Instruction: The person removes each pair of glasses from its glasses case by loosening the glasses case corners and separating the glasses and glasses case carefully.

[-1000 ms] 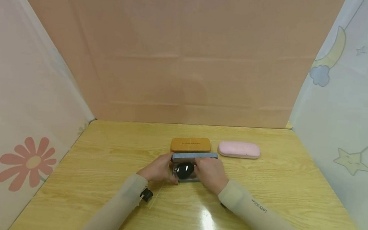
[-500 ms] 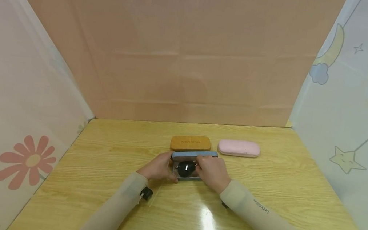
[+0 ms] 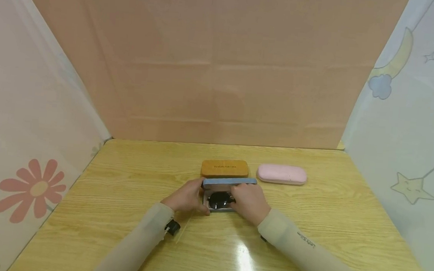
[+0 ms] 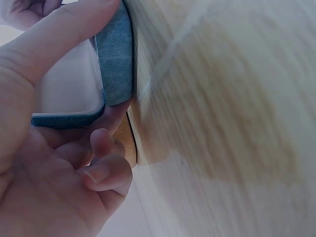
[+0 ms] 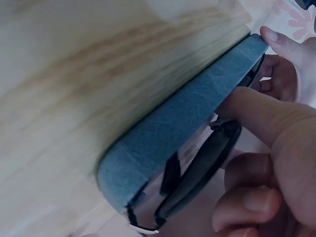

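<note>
A blue glasses case [image 3: 230,181] stands with its lid raised near the middle of the table. My left hand [image 3: 186,196] grips its left end, the thumb over the front rim and fingers at the end and behind. Dark sunglasses [image 3: 217,200] lie within the case's opening. My right hand [image 3: 250,202] pinches them around the bridge, hiding their right half in the head view. From the right wrist, a dark lens [image 5: 200,170] shows tilted above the case's front wall [image 5: 153,133], and the right thumb reaches over that wall.
Right behind the blue case lies a closed orange glasses case [image 3: 225,168]. A closed pink glasses case [image 3: 282,174] is to its right. The wooden table [image 3: 133,167] meets an upright tan sheet at the back, with patterned sheets at both sides.
The sunglasses have tipped and settled slightly lower in the blue case, with the right hand moving a little along with them. My left hand keeps its grip in the same place.
</note>
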`<action>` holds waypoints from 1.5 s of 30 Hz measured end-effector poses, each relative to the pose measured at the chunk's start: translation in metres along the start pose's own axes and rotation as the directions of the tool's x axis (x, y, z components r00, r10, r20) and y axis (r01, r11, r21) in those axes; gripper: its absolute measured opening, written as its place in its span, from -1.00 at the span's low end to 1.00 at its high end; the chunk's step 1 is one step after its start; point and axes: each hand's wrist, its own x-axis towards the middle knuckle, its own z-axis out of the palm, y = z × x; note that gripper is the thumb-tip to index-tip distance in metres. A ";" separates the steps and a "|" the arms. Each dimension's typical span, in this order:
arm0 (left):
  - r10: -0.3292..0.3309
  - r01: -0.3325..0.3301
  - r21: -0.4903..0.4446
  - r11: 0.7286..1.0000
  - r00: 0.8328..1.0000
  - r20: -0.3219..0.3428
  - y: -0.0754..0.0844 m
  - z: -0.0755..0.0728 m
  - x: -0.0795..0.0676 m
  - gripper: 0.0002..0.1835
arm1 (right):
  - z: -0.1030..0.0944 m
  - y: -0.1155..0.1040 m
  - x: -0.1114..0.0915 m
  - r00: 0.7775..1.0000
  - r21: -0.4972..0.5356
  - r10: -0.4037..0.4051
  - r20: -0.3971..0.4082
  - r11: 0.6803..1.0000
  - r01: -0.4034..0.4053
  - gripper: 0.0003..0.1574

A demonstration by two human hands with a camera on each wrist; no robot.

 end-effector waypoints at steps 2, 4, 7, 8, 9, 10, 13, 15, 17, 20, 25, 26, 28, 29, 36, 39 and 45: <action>0.000 0.000 -0.001 1.000 1.000 0.001 0.000 -0.001 0.000 0.02 | 0.000 0.000 0.002 1.000 -0.012 -0.014 -0.010 1.000 0.014 -0.66; -0.003 0.003 -0.004 1.000 1.000 0.002 0.001 -0.001 0.000 0.03 | 0.000 0.001 0.004 1.000 -0.029 -0.028 -0.011 0.999 0.027 -0.63; -0.003 0.003 -0.008 1.000 1.000 0.003 0.001 -0.002 0.000 0.04 | -0.001 0.001 0.005 0.998 -0.046 -0.057 -0.016 0.997 0.057 -0.61; -0.005 0.005 -0.008 1.000 1.000 0.003 0.001 -0.002 0.000 0.04 | -0.001 0.001 0.005 0.997 -0.047 -0.070 -0.017 0.997 0.069 -0.61; -0.009 0.009 -0.010 1.000 1.000 0.003 0.001 -0.002 0.000 0.04 | -0.002 0.001 0.005 0.996 -0.051 -0.083 -0.019 0.995 0.082 -0.62; -0.011 0.011 -0.011 1.000 1.000 0.005 0.001 -0.002 0.000 0.04 | -0.002 0.001 0.005 0.995 -0.053 -0.094 -0.023 0.994 0.093 -0.64; -0.013 0.013 -0.014 1.000 1.000 0.006 0.001 -0.001 -0.001 0.03 | 0.000 0.001 0.006 0.992 -0.082 -0.124 -0.022 0.989 0.122 -0.67; -0.016 0.017 -0.019 1.000 1.000 0.008 0.000 0.001 -0.001 0.03 | 0.002 0.002 0.006 0.991 -0.108 -0.136 -0.017 0.985 0.133 -0.67; -0.021 0.021 -0.022 1.000 1.000 0.006 0.000 0.001 -0.001 0.03 | 0.004 0.003 0.005 0.988 -0.130 -0.151 -0.029 0.981 0.146 -0.65; -0.025 0.025 -0.017 1.000 1.000 0.002 -0.001 0.002 -0.001 0.02 | 0.005 0.004 0.003 0.977 -0.141 -0.189 -0.100 0.975 0.174 -0.66; -0.023 0.023 -0.025 0.999 1.000 -0.001 0.000 0.001 -0.003 0.02 | 0.007 0.007 -0.003 0.950 -0.127 -0.234 -0.208 0.969 0.211 -0.68; -0.021 0.021 -0.031 0.999 1.000 -0.004 0.000 0.001 -0.004 0.02 | 0.006 0.007 -0.005 0.948 -0.117 -0.236 -0.214 0.969 0.215 -0.67; -0.021 0.021 -0.034 0.999 1.000 -0.006 0.000 -0.001 -0.005 0.02 | 0.005 0.010 -0.008 0.947 -0.107 -0.235 -0.217 0.971 0.216 -0.66; -0.027 0.026 -0.036 0.999 1.000 -0.007 0.000 -0.002 -0.006 0.03 | 0.005 0.011 -0.009 0.948 -0.099 -0.231 -0.219 0.972 0.214 -0.66; -0.077 0.077 0.008 0.997 0.997 -0.008 -0.004 -0.008 -0.012 0.00 | -0.004 0.020 -0.020 0.942 -0.071 -0.199 -0.269 0.980 0.187 -0.80; -0.107 0.108 0.034 0.994 0.994 -0.015 -0.006 -0.010 -0.014 0.02 | -0.007 0.025 -0.026 0.939 -0.056 -0.186 -0.289 0.983 0.177 -0.78; -0.138 0.139 0.039 0.990 0.990 -0.029 -0.011 -0.013 -0.019 0.02 | -0.009 0.040 -0.039 0.957 0.017 -0.090 -0.274 0.995 0.098 -0.67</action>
